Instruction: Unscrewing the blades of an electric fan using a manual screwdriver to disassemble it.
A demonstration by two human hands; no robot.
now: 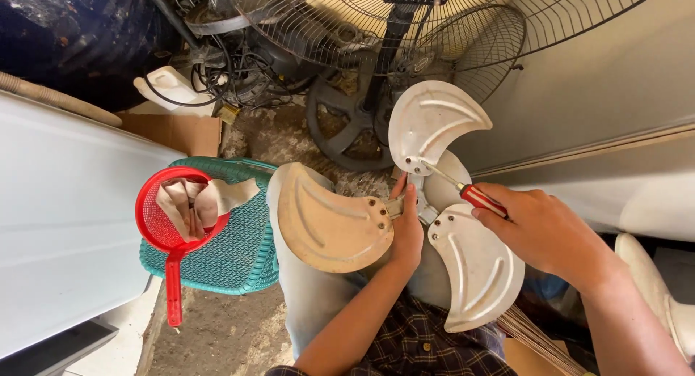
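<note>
A cream three-bladed metal fan blade (329, 220) rests on my lap, one blade left, one up, one down right. My left hand (407, 235) grips it at the hub, fingers curled behind the left blade. My right hand (539, 231) holds a red-handled screwdriver (463, 190) whose shaft tip touches a screw near the base of the upper blade (432, 123).
A teal woven stool (250, 253) stands at left with a red strainer (170, 231) holding a cloth on it. Wire fan guards (376, 21) and a black fan base (347, 126) sit beyond my knees. A white panel (58, 209) is at left, a wall at right.
</note>
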